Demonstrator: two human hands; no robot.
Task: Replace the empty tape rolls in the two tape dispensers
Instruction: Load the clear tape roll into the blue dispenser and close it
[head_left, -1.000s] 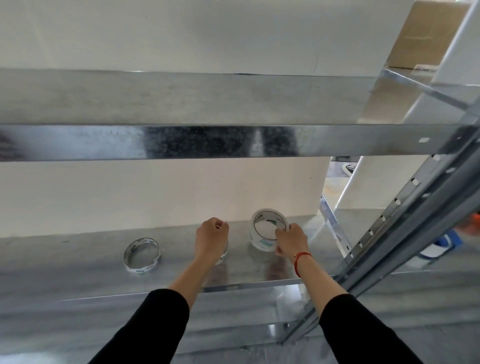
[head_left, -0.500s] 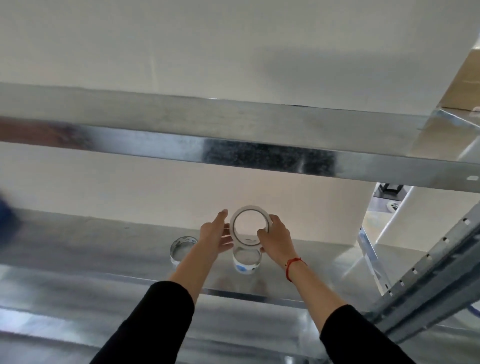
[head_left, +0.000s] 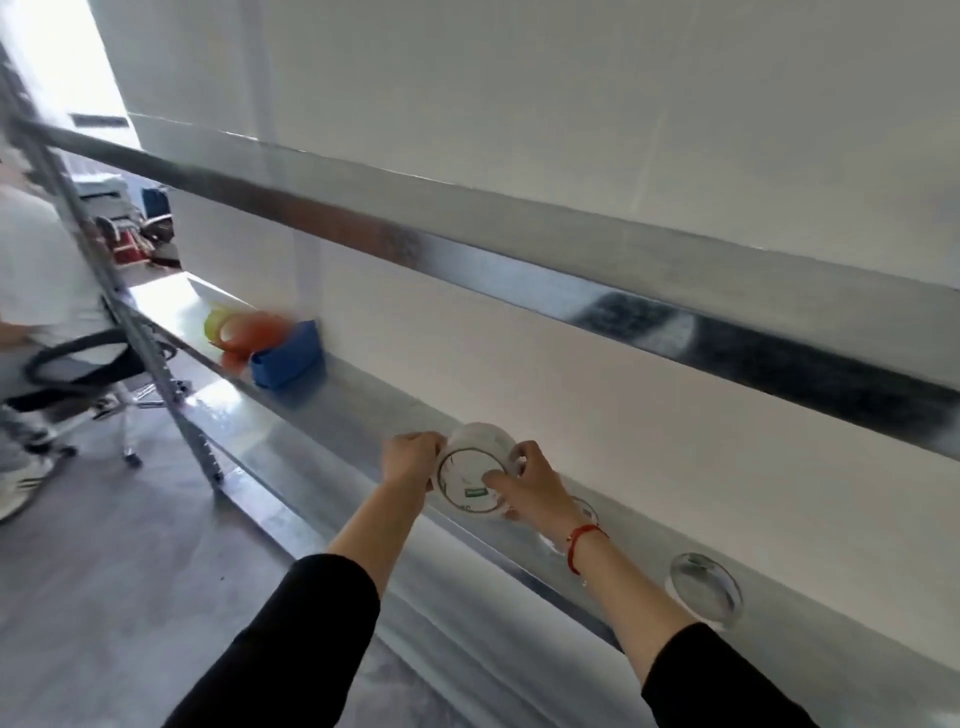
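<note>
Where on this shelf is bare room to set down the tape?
The shelf is bare between the blue bin and the left hand. Right of the right hand it is crowded: a half-hidden roll by the wrist, then a clear roll.

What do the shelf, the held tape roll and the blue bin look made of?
The shelf looks like galvanised sheet steel: grey, semi-glossy, with mottled reflections. The tape roll is likely whitish plastic film on a printed core, but blur leaves it open. The blue bin is probably moulded plastic, given its uniform matte colour.
</note>
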